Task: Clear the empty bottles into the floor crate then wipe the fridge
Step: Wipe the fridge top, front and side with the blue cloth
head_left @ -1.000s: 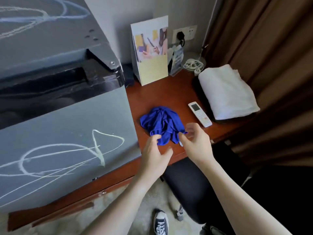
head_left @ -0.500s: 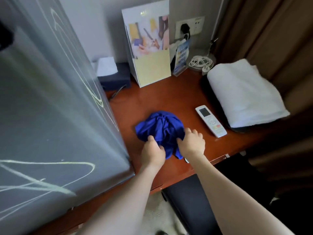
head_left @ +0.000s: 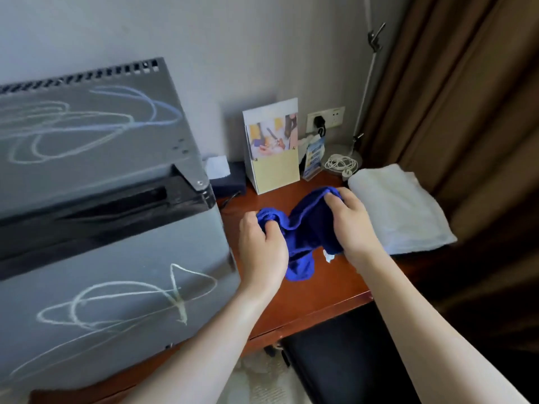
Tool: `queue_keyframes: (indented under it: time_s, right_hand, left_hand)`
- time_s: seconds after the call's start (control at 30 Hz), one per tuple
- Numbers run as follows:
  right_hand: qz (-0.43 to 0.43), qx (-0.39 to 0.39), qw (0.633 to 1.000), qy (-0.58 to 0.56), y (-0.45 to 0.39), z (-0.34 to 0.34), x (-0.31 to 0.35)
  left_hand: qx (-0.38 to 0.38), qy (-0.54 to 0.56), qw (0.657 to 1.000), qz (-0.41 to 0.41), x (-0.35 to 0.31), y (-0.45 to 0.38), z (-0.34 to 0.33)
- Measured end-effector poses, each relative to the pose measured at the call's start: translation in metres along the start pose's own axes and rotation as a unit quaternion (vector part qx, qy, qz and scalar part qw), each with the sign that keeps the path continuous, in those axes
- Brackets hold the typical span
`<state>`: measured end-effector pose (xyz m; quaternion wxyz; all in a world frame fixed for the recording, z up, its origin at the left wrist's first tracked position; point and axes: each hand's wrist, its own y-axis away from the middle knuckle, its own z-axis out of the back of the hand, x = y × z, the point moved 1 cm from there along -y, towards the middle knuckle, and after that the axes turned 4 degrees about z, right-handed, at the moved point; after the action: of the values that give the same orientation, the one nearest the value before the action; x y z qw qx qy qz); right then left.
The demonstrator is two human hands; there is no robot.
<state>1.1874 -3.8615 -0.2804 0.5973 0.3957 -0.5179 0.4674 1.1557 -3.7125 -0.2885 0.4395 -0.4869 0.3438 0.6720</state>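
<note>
A blue cloth hangs stretched between both my hands, lifted above the brown desk. My left hand grips its left end in a fist. My right hand holds its far right end, fingers curled over the fabric. The grey mini fridge stands on the desk to the left, with pale scribble marks on its top and its door. No bottles and no crate are in view.
A folded white towel lies at the desk's right. Against the wall stand a paper card, a tissue box, a small sign and a coiled white cable. A dark chair sits under the desk; brown curtains hang right.
Both hands closed on the crumpled blue cloth on the desk, then lifted and pulled it apart. The view has swung up, and the remote control is now hidden.
</note>
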Motion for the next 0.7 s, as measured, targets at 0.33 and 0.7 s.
queue_keyframes:
  time_s: [0.33, 0.7]
  right_hand:
    - [0.137, 0.018, 0.969, -0.204, 0.059, 0.02, 0.247]
    - [0.185, 0.233, 0.866, -0.401, 0.166, -0.049, 0.404]
  left_hand:
    - [0.188, -0.017, 0.981, -0.05, -0.135, 0.059, 0.108]
    - [0.124, 0.127, 0.962, -0.206, -0.228, 0.053, 0.284]
